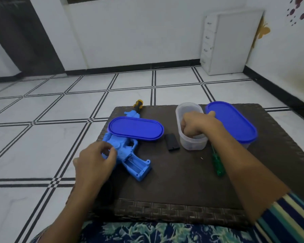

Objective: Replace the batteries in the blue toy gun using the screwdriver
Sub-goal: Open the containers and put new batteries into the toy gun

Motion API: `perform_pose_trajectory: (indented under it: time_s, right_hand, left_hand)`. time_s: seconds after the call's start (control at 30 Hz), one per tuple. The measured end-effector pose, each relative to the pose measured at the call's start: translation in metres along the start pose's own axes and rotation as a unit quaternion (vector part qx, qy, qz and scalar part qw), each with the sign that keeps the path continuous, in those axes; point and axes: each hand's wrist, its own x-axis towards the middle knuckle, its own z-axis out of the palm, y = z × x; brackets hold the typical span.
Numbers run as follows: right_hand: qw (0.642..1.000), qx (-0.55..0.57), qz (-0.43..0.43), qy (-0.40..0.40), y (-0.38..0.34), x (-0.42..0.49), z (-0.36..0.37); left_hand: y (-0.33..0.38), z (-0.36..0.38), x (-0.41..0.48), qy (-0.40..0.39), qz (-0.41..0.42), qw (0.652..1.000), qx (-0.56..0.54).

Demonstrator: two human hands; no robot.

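The blue toy gun (pixel 128 155) lies on its side on the dark woven mat (pixel 182 181), its grip pointing toward me with the battery compartment (pixel 134 163) uncovered and showing no batteries. My left hand (pixel 95 160) rests on the gun's body, fingers curled against it. My right hand (pixel 195 125) reaches down into an open clear plastic tub (pixel 191 144); its fingertips are hidden inside. The green-handled screwdriver (pixel 218 163) lies on the mat under my right forearm. A small black battery cover (pixel 172 144) sits between gun and tub.
A blue oval lid (pixel 135 128) lies across the gun's barrel. A second tub with a blue lid (pixel 232 121) stands at the mat's far right. The gun's yellow-black muzzle (pixel 138 104) pokes past the mat's far edge. Tiled floor surrounds the mat; a white drawer unit (pixel 230 42) stands against the wall.
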Motion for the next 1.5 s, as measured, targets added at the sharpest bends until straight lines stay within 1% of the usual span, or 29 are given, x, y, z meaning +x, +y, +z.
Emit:
perform_pose_trajectory:
  time_s: [0.07,0.13,0.27,0.33,0.4,0.47,0.5,0.57,0.67,0.73,0.8,0.83,0.93,1.0,1.1,1.17,1.23,1.33,1.37,1.4,1.43,1.5]
  right_hand:
    - [1.0,0.03,-0.001,-0.002,0.003,-0.002,0.002]
    - [0.999,0.049,-0.001,0.02,0.005,-0.007,0.002]
    - [0.991,0.107,0.0,0.085,0.003,-0.018,0.004]
    - [0.98,0.147,-0.003,0.132,0.005,-0.023,0.007]
    - [0.955,0.216,-0.002,0.205,0.007,-0.028,0.007]
    - [0.919,0.289,-0.004,0.268,0.006,-0.036,0.003]
    - [0.904,0.315,-0.007,0.289,0.004,-0.041,0.002]
    - [0.878,0.367,-0.021,0.306,-0.002,-0.053,0.0]
    - [0.842,0.444,-0.026,0.304,-0.015,-0.074,0.01]
    - [0.802,0.524,-0.019,0.284,-0.024,-0.086,0.019]
    - [0.756,0.615,-0.018,0.224,-0.035,-0.096,0.026]
    - [0.739,0.646,-0.017,0.193,-0.039,-0.099,0.029]
    - [0.705,0.698,-0.032,0.122,-0.053,-0.102,0.036]
    - [0.709,0.696,-0.042,0.105,-0.06,-0.1,0.039]
    - [0.727,0.678,-0.048,0.096,-0.065,-0.094,0.045]
    - [0.744,0.662,-0.053,0.074,-0.067,-0.092,0.048]
    - [0.777,0.623,-0.065,0.065,-0.067,-0.089,0.053]
    - [0.865,0.483,-0.1,0.094,-0.07,-0.086,0.059]
    - [0.889,0.431,-0.118,0.104,-0.071,-0.086,0.061]
    - [0.903,0.39,-0.139,0.11,-0.074,-0.087,0.062]
    - [0.91,0.364,-0.161,0.112,-0.076,-0.088,0.063]
    - [0.913,0.34,-0.195,0.113,-0.081,-0.091,0.065]
  left_hand:
    - [-0.008,0.001,0.003,0.008,-0.003,1.0,-0.021]
    - [-0.015,0.004,0.005,0.018,0.001,0.999,-0.039]
    - [-0.014,0.007,0.007,0.035,0.028,0.997,-0.058]
    - [-0.013,0.007,0.008,0.029,0.048,0.996,-0.065]
    - [-0.014,0.007,0.007,0.001,0.068,0.996,-0.064]
    - [-0.017,0.007,0.007,-0.032,0.091,0.994,-0.055]
    - [-0.019,0.007,0.007,-0.047,0.106,0.992,-0.051]
    - [-0.019,0.007,0.007,-0.069,0.134,0.988,-0.042]
    - [-0.019,0.003,0.002,-0.095,0.136,0.986,-0.029]
    - [-0.018,0.003,-0.004,-0.123,0.136,0.983,-0.027]
    - [-0.017,0.003,-0.008,-0.142,0.143,0.979,-0.023]
    - [-0.015,0.004,-0.009,-0.146,0.147,0.978,-0.018]
    - [-0.012,0.004,-0.007,-0.144,0.151,0.978,-0.006]
    - [-0.013,0.004,-0.005,-0.145,0.15,0.978,-0.009]
    - [-0.014,0.005,-0.004,-0.151,0.153,0.976,-0.02]
    - [-0.013,0.005,-0.003,-0.15,0.16,0.975,-0.02]
    - [-0.011,0.003,-0.002,-0.149,0.171,0.974,-0.011]
    - [-0.012,0.002,0.001,-0.154,0.174,0.973,-0.003]
    - [-0.013,0.002,0.002,-0.157,0.174,0.972,-0.002]
    - [-0.014,0.001,0.003,-0.161,0.173,0.972,-0.001]
    - [-0.015,0.0,0.005,-0.167,0.17,0.971,-0.003]
    - [-0.016,-0.002,0.008,-0.176,0.162,0.971,-0.015]
